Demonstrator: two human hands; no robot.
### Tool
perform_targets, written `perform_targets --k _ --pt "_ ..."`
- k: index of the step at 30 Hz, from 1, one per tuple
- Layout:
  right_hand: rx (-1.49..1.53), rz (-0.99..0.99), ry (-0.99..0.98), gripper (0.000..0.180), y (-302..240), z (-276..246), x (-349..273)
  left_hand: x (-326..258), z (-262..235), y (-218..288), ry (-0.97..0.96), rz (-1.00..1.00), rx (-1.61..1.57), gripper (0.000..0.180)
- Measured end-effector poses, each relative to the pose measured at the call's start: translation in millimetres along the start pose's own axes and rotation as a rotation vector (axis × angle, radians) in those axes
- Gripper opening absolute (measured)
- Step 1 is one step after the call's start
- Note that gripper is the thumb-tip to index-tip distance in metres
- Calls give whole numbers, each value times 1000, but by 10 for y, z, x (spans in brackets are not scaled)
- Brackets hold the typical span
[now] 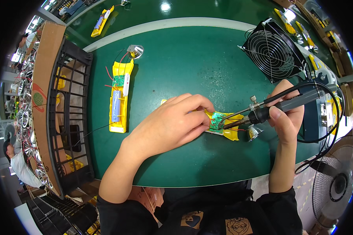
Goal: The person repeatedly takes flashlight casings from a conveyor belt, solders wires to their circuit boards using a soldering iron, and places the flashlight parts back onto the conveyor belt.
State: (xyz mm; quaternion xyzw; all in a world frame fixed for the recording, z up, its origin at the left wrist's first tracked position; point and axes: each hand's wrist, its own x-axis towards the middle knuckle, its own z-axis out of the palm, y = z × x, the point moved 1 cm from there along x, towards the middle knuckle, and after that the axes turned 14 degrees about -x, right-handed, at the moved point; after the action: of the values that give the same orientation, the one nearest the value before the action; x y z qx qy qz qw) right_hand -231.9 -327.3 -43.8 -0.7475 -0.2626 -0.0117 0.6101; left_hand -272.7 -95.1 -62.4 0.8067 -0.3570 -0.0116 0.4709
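My left hand [174, 123] is curled over a yellow plastic flashlight housing [232, 134], pressing it to the green bench mat; much of the housing lies hidden beneath it. A green circuit board [216, 122] shows just past my fingertips. Red wires lead from there toward a silver reflector [255, 132] at the right end. In my right hand [285, 115] is a soldering iron [302, 101] with a thin metal feed tube clamped alongside. Both its tip and the tube's end meet at the board; whether they touch it, I cannot tell.
Left of my hands lies another yellow housing [123, 113] with a blue battery, board, loose wires and reflector. A black crate [70, 102] borders the mat on the left. A black fan [273, 55] stands back right, and black cables [337, 129] loop beside my right hand.
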Motion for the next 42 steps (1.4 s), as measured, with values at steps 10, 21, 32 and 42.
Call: perform_targets --k 10,21,32,42 --pt "-5 -34 -1 25 33 18 -9 2 2 15 -4 -1 23 12" --pt "-21 -27 -1 22 1 38 3 4 4 12 3 -4 12 12" --pt "0 55 19 15 -36 16 13 1 4 23 -12 -17 19 11" --pt "38 4 114 16 -49 -47 42 16 -9 21 -23 -8 34 12"
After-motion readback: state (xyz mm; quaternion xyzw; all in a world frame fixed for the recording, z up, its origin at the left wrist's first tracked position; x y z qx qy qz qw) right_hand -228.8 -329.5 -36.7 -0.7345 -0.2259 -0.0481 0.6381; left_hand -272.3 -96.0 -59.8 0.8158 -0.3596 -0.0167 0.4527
